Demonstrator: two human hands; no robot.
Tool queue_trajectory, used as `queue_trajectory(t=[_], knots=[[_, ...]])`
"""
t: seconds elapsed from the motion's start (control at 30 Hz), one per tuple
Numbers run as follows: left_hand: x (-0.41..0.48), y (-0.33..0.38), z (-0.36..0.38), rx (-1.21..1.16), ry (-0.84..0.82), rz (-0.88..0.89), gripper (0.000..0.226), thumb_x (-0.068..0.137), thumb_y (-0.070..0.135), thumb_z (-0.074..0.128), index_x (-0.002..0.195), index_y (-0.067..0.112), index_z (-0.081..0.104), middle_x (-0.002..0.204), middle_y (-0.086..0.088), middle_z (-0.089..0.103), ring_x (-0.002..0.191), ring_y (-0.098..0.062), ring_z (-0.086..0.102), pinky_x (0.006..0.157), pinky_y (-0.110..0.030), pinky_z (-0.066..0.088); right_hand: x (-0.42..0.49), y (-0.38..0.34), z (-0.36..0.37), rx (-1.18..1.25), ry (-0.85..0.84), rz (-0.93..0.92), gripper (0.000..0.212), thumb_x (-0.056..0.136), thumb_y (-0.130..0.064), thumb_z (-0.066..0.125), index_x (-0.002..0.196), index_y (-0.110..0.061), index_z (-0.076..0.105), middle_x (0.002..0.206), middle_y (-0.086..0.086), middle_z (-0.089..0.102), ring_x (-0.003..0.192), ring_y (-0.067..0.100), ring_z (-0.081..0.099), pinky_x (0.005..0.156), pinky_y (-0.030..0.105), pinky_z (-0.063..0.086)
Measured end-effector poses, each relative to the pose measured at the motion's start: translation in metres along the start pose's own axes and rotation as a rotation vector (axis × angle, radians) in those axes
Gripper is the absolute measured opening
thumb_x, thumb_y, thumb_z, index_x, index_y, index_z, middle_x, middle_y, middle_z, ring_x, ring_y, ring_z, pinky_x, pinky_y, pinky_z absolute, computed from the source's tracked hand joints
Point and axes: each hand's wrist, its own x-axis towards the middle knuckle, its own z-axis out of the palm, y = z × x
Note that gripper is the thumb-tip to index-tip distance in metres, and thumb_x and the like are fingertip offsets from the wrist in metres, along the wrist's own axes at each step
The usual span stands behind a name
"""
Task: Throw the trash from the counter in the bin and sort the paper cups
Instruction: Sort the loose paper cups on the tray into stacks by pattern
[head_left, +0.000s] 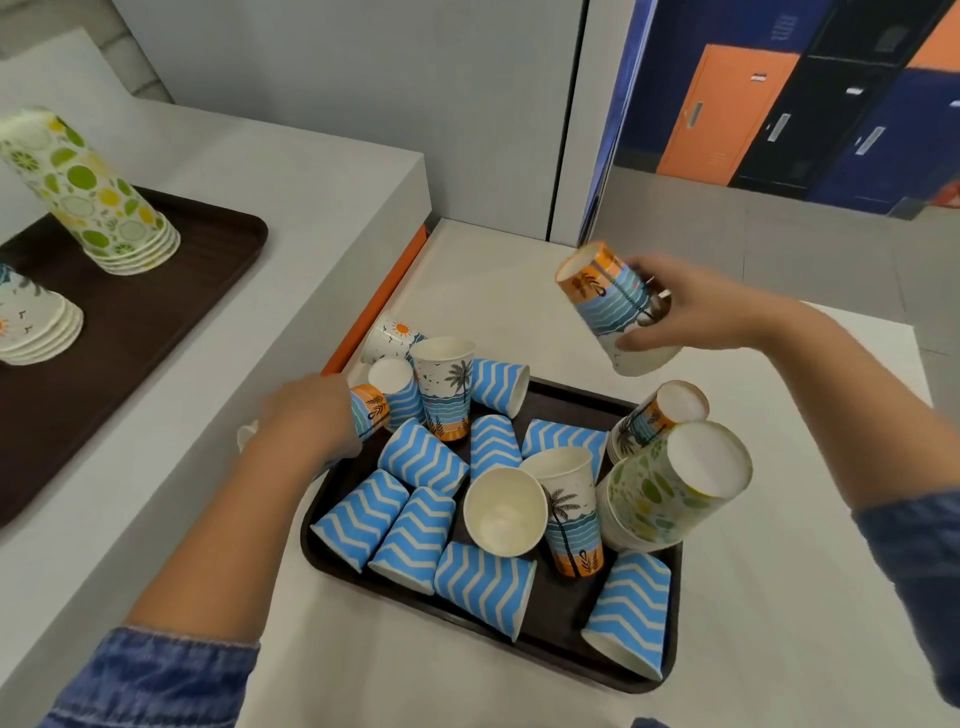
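A dark tray (561, 631) on the low white table holds several loose paper cups, most with blue zigzag stripes (415, 535). My right hand (691, 312) holds a beach-print cup (608, 301) upside down in the air, above the tray's far right. My left hand (306, 410) grips another beach-print cup (370, 410) lying at the tray's far left corner. An upside-down stack of lime-print cups (670, 488) and a stack of beach-print cups (654, 415) stand at the tray's right edge.
On the raised counter to the left lies a second dark tray (171, 312) with a tall lime-print stack (88, 192) and a white sun-print stack (31, 322). An orange strip (384, 296) edges the counter. Lockers (779, 104) stand far right.
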Motion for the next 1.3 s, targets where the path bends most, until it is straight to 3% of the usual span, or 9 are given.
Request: queue_trajectory(t=[0.1, 0.23, 0.3, 0.4, 0.53, 0.63, 0.87, 1.13, 1.3], knots=[[-0.021, 0.006, -0.019, -0.031, 0.149, 0.033, 0.066, 0.072, 0.03, 0.073, 0.128, 0.015, 0.041, 0.119, -0.009, 0.052, 0.109, -0.03, 0.056, 0.086, -0.038, 0.046, -0.041, 0.011, -0.002, 0.265, 0.16, 0.019, 0.071, 0.07, -0.018, 0.08, 0.125, -0.039, 0.04, 0.112, -0.017, 0.058, 0.102, 0.0, 0.057, 0.076, 0.018, 0.047], [-0.043, 0.02, -0.048, -0.263, 0.356, 0.234, 0.091, 0.066, 0.026, 0.078, 0.142, 0.017, 0.029, 0.129, -0.013, 0.046, 0.114, -0.034, 0.051, 0.088, -0.042, 0.046, -0.078, 0.034, 0.012, 0.355, 0.208, 0.077, 0.077, 0.067, -0.016, 0.083, 0.125, -0.042, 0.039, 0.114, -0.023, 0.058, 0.102, -0.011, 0.057, 0.076, 0.011, 0.045], [-0.051, 0.031, -0.063, -0.473, 0.425, 0.382, 0.096, 0.064, 0.023, 0.08, 0.145, 0.021, 0.028, 0.131, -0.01, 0.044, 0.116, -0.029, 0.05, 0.09, -0.039, 0.044, -0.087, 0.044, 0.019, 0.334, 0.206, 0.1, 0.081, 0.067, -0.018, 0.084, 0.127, -0.046, 0.037, 0.116, -0.026, 0.056, 0.103, -0.016, 0.054, 0.077, 0.008, 0.042], [-0.057, 0.058, -0.081, -0.706, 0.465, 0.631, 0.083, 0.062, 0.022, 0.08, 0.136, 0.027, 0.041, 0.119, 0.001, 0.045, 0.109, -0.018, 0.053, 0.086, -0.027, 0.041, -0.09, 0.058, 0.029, 0.317, 0.169, 0.123, 0.086, 0.068, -0.018, 0.084, 0.134, -0.042, 0.034, 0.121, -0.019, 0.056, 0.11, -0.005, 0.054, 0.084, 0.012, 0.042], [-0.057, 0.103, -0.091, -0.99, 0.391, 0.879, 0.075, 0.064, 0.023, 0.083, 0.128, 0.031, 0.045, 0.125, 0.007, 0.054, 0.108, -0.005, 0.055, 0.086, -0.007, 0.045, -0.086, 0.077, 0.051, 0.298, 0.09, 0.169, 0.091, 0.067, -0.014, 0.085, 0.141, -0.027, 0.034, 0.127, -0.006, 0.055, 0.115, 0.013, 0.053, 0.095, 0.027, 0.043], [-0.052, 0.136, -0.091, -1.064, 0.35, 0.946, 0.077, 0.065, 0.024, 0.084, 0.131, 0.026, 0.045, 0.12, 0.015, 0.055, 0.103, 0.005, 0.053, 0.077, 0.005, 0.038, -0.083, 0.087, 0.063, 0.328, 0.104, 0.196, 0.093, 0.068, -0.013, 0.084, 0.143, -0.025, 0.031, 0.125, -0.005, 0.055, 0.114, 0.014, 0.053, 0.091, 0.028, 0.043], [-0.028, 0.189, -0.069, -1.121, 0.174, 0.957, 0.081, 0.065, 0.019, 0.085, 0.134, 0.023, 0.043, 0.118, 0.01, 0.054, 0.106, -0.009, 0.054, 0.077, -0.017, 0.045, -0.086, 0.104, 0.094, 0.201, 0.095, 0.245, 0.071, 0.074, -0.023, 0.079, 0.133, -0.028, 0.04, 0.123, -0.008, 0.053, 0.111, 0.013, 0.052, 0.087, 0.028, 0.04], [-0.004, 0.225, -0.038, -0.95, 0.008, 1.009, 0.083, 0.065, 0.015, 0.084, 0.136, 0.02, 0.041, 0.12, 0.01, 0.05, 0.104, -0.009, 0.05, 0.065, -0.008, 0.04, -0.113, 0.107, 0.086, 0.278, 0.162, 0.435, 0.091, 0.076, -0.01, 0.076, 0.148, -0.026, 0.024, 0.142, -0.001, 0.043, 0.12, 0.015, 0.047, 0.095, 0.029, 0.042], [0.008, 0.235, -0.013, -0.803, -0.083, 1.023, 0.078, 0.067, 0.019, 0.083, 0.134, 0.022, 0.043, 0.128, 0.004, 0.054, 0.108, -0.011, 0.05, 0.082, -0.021, 0.043, -0.143, 0.082, 0.082, 0.278, 0.277, 0.578, 0.074, 0.08, -0.004, 0.068, 0.145, -0.018, 0.035, 0.138, 0.005, 0.05, 0.118, 0.02, 0.052, 0.094, 0.029, 0.043]])
